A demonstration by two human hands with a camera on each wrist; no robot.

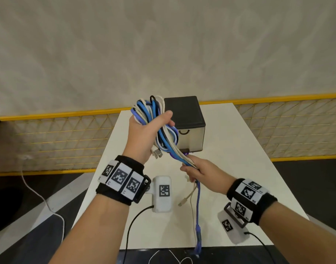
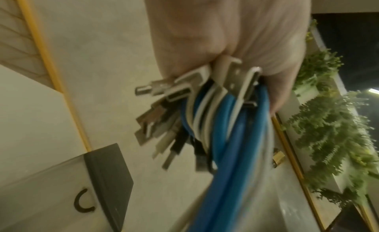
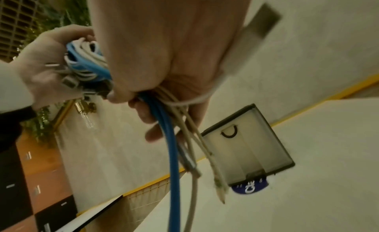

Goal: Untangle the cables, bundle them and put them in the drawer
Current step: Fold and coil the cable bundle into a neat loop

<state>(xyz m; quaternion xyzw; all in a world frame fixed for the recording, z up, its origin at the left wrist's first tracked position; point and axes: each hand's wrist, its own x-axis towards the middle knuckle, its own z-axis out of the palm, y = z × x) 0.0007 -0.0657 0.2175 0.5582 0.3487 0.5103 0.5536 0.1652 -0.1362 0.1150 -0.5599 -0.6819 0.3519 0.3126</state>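
Bundling is in hand: our left hand grips the coiled blue, white and black cables before the small dark-topped drawer box; our right hand pinches their tails, which need winding next, we judge.

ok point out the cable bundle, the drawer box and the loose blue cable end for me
cable bundle [image 1: 153, 119], head view, on the coiled loops gripped by the left hand
drawer box [image 1: 184, 111], head view, on its dark top
loose blue cable end [image 1: 198, 231], head view, on the hanging plug

1. The head view looks forward and down over both forearms at the table.
2. Each wrist view looks close along its palm, tilted.
3. All three share the drawer box.
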